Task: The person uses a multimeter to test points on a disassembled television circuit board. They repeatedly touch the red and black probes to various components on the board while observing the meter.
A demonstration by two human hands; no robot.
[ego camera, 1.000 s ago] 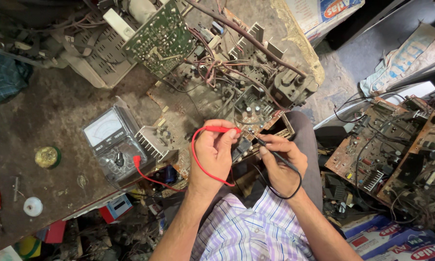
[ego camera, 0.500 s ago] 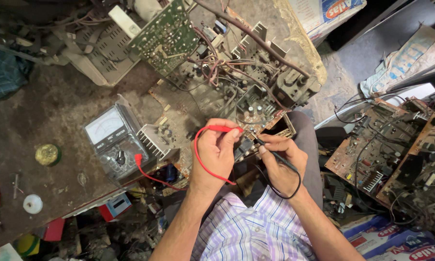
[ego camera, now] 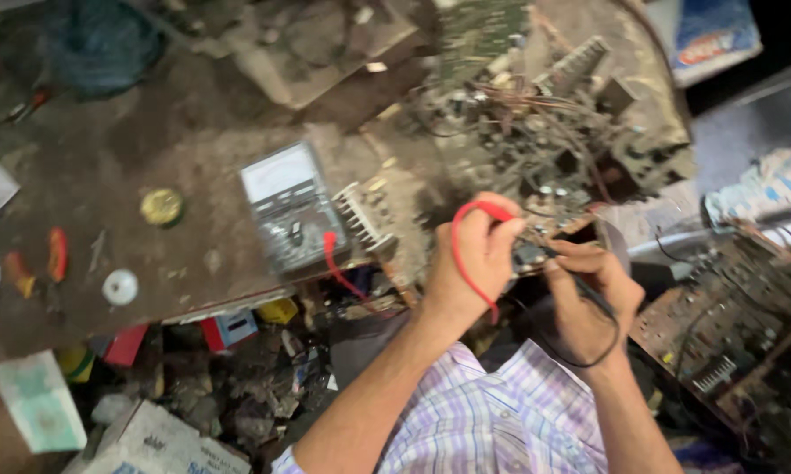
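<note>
My left hand [ego camera: 479,254] is closed on a red test probe whose red lead [ego camera: 456,241] loops down across my wrist. My right hand [ego camera: 589,294] pinches a black probe, and its black lead [ego camera: 603,349] curls under my forearm. Both probe tips meet at a small circuit board [ego camera: 536,254] between my hands, at the near edge of a dusty opened chassis full of wires [ego camera: 545,132]. A grey analog multimeter [ego camera: 286,206] lies on the bench left of my left hand with a red plug in it. The picture is blurred.
A round brass-coloured lid [ego camera: 162,206], a white disc [ego camera: 120,286] and red-handled pliers [ego camera: 55,254] lie on the dirty bench at left. More circuit boards [ego camera: 720,338] are stacked at right. Cartons [ego camera: 150,439] and a red box [ego camera: 224,329] sit under the bench edge.
The view has swung and blurred, so everything sits further right and lower in the picture. Both hands stay on the small board with their probes.
</note>
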